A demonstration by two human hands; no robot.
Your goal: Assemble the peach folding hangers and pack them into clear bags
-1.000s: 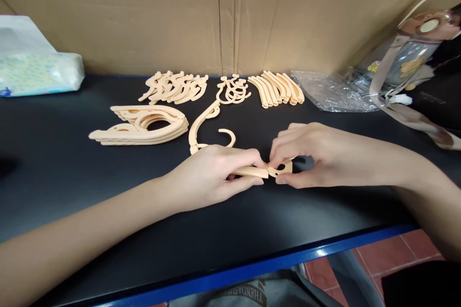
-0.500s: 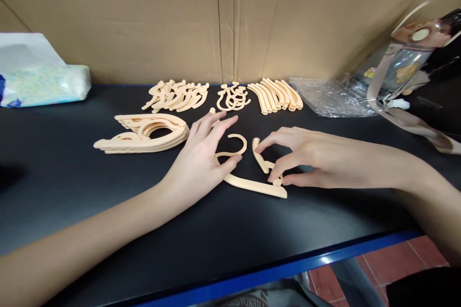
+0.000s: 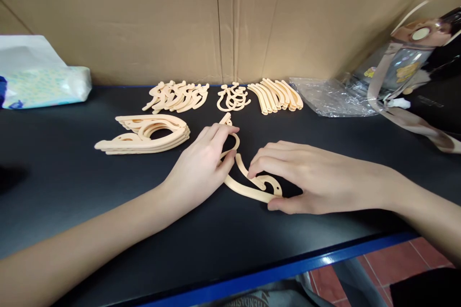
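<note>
One tissue pack (image 3: pixel 46 86) lies on the desk (image 3: pixel 162 249), well left of the left hand (image 3: pixel 203 158); a hanger stack (image 3: pixel 144 145) sits nearer it. Past both hands spread curved pieces (image 3: pixel 176 97), hooks (image 3: pixel 234 98) and slim arms (image 3: pixel 275 97), then clear plastic (image 3: pixel 327 98) and a bottle (image 3: pixel 410 67) beyond the right hand (image 3: pixel 298 177). The open hanger (image 3: pixel 248 191) lies beneath the hands, its bend covered by the left, whose grip cannot be told; one end points away, the near arm slants rightward and bodyward, pinched between right thumb and fingers.
</note>
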